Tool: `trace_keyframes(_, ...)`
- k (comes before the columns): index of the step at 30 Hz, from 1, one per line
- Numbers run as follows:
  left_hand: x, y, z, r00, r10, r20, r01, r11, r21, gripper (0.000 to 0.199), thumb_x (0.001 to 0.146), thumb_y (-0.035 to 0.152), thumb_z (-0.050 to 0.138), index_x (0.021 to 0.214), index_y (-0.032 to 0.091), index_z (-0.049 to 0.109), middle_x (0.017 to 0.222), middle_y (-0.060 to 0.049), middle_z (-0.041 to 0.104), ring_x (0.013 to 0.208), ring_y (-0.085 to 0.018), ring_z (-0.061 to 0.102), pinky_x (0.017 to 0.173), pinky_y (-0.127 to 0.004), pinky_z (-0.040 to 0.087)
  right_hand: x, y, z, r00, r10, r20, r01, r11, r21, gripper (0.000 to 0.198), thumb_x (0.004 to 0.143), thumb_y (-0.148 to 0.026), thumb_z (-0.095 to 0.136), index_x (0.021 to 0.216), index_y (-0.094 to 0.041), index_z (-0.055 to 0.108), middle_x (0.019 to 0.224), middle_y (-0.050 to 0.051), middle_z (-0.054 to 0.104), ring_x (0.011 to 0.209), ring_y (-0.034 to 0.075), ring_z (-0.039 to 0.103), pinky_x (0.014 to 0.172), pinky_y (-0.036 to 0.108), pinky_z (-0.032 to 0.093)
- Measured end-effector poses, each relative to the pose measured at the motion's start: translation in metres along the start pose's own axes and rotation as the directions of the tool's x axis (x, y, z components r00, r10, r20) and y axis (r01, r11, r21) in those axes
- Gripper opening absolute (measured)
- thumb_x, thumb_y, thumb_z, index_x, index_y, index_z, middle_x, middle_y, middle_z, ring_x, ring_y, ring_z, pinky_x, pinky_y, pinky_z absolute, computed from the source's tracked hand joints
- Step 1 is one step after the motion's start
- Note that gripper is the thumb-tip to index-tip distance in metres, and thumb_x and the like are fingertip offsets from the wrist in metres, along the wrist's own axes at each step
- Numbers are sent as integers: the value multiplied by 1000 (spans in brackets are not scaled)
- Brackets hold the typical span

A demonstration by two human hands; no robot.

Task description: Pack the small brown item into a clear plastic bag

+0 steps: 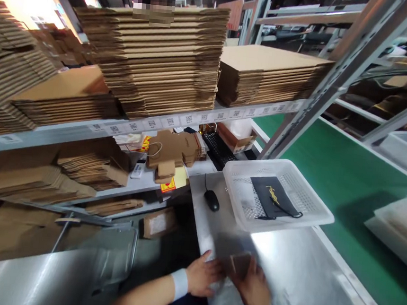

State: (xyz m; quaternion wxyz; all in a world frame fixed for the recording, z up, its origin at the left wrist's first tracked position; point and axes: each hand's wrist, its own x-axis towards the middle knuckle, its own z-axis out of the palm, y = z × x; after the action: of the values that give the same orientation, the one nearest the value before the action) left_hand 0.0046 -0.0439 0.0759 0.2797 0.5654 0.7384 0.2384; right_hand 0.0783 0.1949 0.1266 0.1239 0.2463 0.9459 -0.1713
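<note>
- Down at the worktop (303, 275) near edge: left hand (202, 277) and right hand (255, 290) together, grip of both clenched on a small brown card (239, 265), blurred.
- Beyond, at the far right edge: white basket (312, 214) holding a black pouch (273, 196).
- Beside basket: mouse (211, 200).

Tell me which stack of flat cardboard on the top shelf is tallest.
The middle stack of flattened brown cardboard boxes is tallest. It rises well above the low right stack and the short stack to its left on the grey metal shelf.
</note>
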Motion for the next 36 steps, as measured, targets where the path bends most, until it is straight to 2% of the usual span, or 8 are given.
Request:
trace_keyframes(11,-55,11,-25,993,-113,-29,106,980,-169,79,109,66,49,173,24,29,179,-19,33,170,-38,23,135,-76,6,15,-6,-7,965,-81,-249,-2,949,-315,90,100,-55,64,161,6,37,136,30,69,104,38,75,84,46,59)
trace_keyframes(16,-52,13,-21,993,-106,-58,100,990,-102,78,109,66,49,172,24,33,177,-20,35,169,-38,27,135,-76,11,-34,-37,13,750,-415,-515,170,874,-456,70,103,-42,59,155,3,47,134,32,68,110,43,70,82,49,59)
trace_keyframes(22,-46,18,-24,988,-152,-6,150,981,-127,61,100,39,66,157,18,57,170,-22,49,168,-40,28,136,-73,2,-72,-65,18,554,-649,-522,483,761,-434,51,90,-5,48,136,-16,66,125,15,78,104,30,72,84,44,57)
trace_keyframes(26,-40,36,-32,846,-521,-113,333,681,-652,26,78,22,75,104,24,78,138,-13,75,149,-38,51,138,-58,11,-73,-68,22,499,-703,-506,654,689,-313,51,79,-3,51,122,-21,73,113,8,82,97,28,74,88,46,60)
trace_keyframes(28,-38,44,-34,685,-726,-67,370,425,-826,13,78,29,73,89,24,72,118,-13,76,131,-36,60,129,-56,30,-74,-69,30,539,-691,-482,756,649,-85,49,80,-4,48,116,-24,75,110,6,82,96,24,75,88,40,62)
trace_keyframes(30,-38,51,-36,605,-795,35,368,240,-899,21,83,43,68,92,24,66,106,-11,73,112,-33,66,113,-55,46,-75,-70,40,687,-575,-444,718,630,296,35,88,-12,48,102,-25,77,107,7,82,97,22,77,87,35,64)
trace_keyframes(33,-38,58,-42,556,-804,209,319,-25,-947,41,80,58,69,100,23,63,99,-6,70,96,-25,67,98,-45,52,-66,-63,45,957,-129,-260,286,563,775,32,87,-50,57,79,-23,72,96,14,80,93,29,79,84,41,66)
trace_keyframes(36,-33,63,-48,552,-797,246,280,-101,-955,48,72,53,80,107,22,68,107,-6,72,103,-24,66,101,-42,48,-44,-42,39,963,247,-108,-31,498,867,57,75,-69,55,96,-18,69,96,20,80,86,36,79,84,51,66)
